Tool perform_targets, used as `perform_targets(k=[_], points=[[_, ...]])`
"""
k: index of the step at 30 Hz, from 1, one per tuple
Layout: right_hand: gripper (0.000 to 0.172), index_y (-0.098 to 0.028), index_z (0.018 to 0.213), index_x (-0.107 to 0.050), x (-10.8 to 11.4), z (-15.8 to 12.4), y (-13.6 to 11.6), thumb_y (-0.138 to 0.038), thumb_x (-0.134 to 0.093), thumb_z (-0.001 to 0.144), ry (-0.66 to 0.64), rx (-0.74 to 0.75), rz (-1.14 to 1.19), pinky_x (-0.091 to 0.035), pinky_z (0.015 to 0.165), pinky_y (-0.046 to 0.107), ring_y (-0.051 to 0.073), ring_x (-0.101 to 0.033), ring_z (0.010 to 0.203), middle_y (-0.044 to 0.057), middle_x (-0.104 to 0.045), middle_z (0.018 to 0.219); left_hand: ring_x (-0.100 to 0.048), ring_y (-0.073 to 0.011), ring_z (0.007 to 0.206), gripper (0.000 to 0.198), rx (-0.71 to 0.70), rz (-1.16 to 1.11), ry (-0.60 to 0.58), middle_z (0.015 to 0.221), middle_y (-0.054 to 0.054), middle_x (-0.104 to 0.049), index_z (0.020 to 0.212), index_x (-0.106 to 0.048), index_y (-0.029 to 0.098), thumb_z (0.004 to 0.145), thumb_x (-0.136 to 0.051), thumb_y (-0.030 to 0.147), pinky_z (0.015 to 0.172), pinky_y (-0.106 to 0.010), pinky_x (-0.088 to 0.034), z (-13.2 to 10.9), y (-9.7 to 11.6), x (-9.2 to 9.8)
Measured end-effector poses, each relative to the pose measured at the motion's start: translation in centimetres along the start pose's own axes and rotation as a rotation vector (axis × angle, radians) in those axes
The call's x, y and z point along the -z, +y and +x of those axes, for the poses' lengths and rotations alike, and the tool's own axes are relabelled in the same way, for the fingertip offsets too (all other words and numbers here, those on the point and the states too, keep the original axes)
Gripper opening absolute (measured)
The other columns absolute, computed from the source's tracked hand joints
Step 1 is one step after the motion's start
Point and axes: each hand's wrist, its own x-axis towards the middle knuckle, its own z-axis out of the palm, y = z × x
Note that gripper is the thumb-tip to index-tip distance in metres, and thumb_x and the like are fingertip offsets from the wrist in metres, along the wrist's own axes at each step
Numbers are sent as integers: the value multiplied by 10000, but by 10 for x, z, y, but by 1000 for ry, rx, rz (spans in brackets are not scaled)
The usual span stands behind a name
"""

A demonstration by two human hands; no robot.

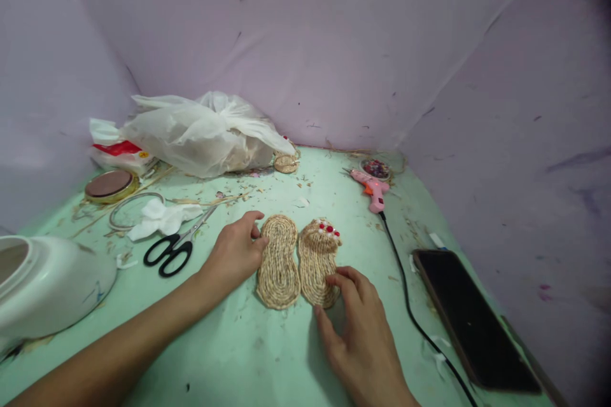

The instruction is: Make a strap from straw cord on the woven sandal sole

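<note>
Two small woven straw slippers lie side by side on the green table. The left one is a flat straw sole with no strap. Its neighbour, a straw slipper, has a woven toe band trimmed with red and white beads. My left hand rests at the upper left edge of the flat sole, fingers bent and apart, holding nothing. Around the heel of the beaded slipper, my right hand has its thumb and fingers spread, the fingertips at its edge.
Black-handled scissors, a crumpled tissue and a white container are on the left. A plastic bag sits behind. To the right are a pink glue gun, its black cord, a bead dish and a phone.
</note>
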Motion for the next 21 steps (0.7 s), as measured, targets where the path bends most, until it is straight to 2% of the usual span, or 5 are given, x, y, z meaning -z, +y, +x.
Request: perform_targets(k=[4, 6, 8, 15, 21], points=[[316, -185, 1031, -461, -1, -1, 3, -204, -539, 726, -1, 23, -10, -464, 807, 438, 259, -487, 995, 117, -462, 1093, -563, -228, 859, 369, -144, 183, -48, 1054, -96, -556, 1110, -506, 167, 772, -487, 312, 745, -392, -452, -18, 12, 13], [325, -188, 1040, -458, -2, -1, 5, -207, -544, 727, -8, 33, -17, -465, 811, 433, 258, -485, 1002, 116, -461, 1100, -489, -268, 1044, 386, -252, 224, -98, 1141, -116, -514, 1119, -512, 162, 763, -509, 312, 847, -420, -423, -32, 14, 17], [334, -191, 1046, -457, -3, -1, 8, -210, -549, 725, -16, 41, -26, -466, 812, 426, 257, -485, 1006, 114, -462, 1104, -427, -296, 1120, 443, -319, 280, -58, 1202, -139, -472, 1156, -492, 148, 751, -535, 324, 903, -456, -386, -45, 9, 16], [326, -188, 1044, -467, -3, -3, 10, -273, -562, 744, 11, 60, -49, -464, 800, 421, 256, -487, 992, 114, -475, 1092, -455, -285, 1047, 333, -440, 321, 212, 1082, -133, -518, 1073, -487, 145, 794, -519, 325, 859, -479, -383, -67, -20, 2], [274, -175, 1000, -505, -9, 8, 14, -306, -552, 764, 60, 79, -94, -455, 777, 420, 257, -510, 945, 123, -520, 1055, -406, -308, 1099, 430, -499, 355, 92, 1101, -131, -502, 1101, -468, 159, 734, -580, 355, 956, -567, -243, -69, -3, -3]])
